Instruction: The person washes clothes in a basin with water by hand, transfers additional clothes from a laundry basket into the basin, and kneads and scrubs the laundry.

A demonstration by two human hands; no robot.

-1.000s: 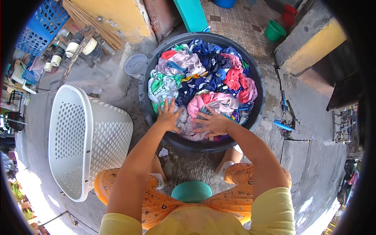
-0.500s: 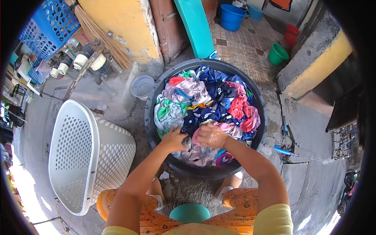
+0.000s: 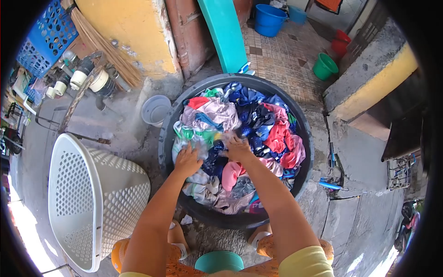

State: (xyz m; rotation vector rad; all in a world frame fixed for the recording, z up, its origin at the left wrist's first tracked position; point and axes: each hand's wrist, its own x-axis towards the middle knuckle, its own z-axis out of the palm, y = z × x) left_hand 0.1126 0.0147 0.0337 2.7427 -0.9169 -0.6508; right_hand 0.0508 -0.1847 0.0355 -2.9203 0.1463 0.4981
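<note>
A large dark grey tub [image 3: 167, 152] full of wet clothes stands in front of me. My left hand [image 3: 188, 160] lies on white and green cloth [image 3: 183, 134] at the tub's left side, its fingers spread. Near the middle, my right hand [image 3: 238, 149] presses on the heap with fingers apart, beside dark blue patterned cloth [image 3: 216, 159]. Some blur surrounds both sets of fingertips. Pink cloth [image 3: 230, 175] lies under my right wrist, and red-pink clothes [image 3: 279, 138] are heaped to the right. A pale striped garment [image 3: 214, 115] lies beyond my hands.
A white laundry basket [image 3: 122, 184] lies tipped on the left. A small pale bucket [image 3: 156, 111] stands beside the tub. Behind are a teal board [image 3: 224, 34], a blue basin [image 3: 268, 21] and a green bucket [image 3: 325, 67]. A teal stool or pail [image 3: 219, 262] is below me.
Both hands have moved farther from me across the clothes, the left one also leftward. My right hand has left the pink cloth near the front. The view has shifted slightly.
</note>
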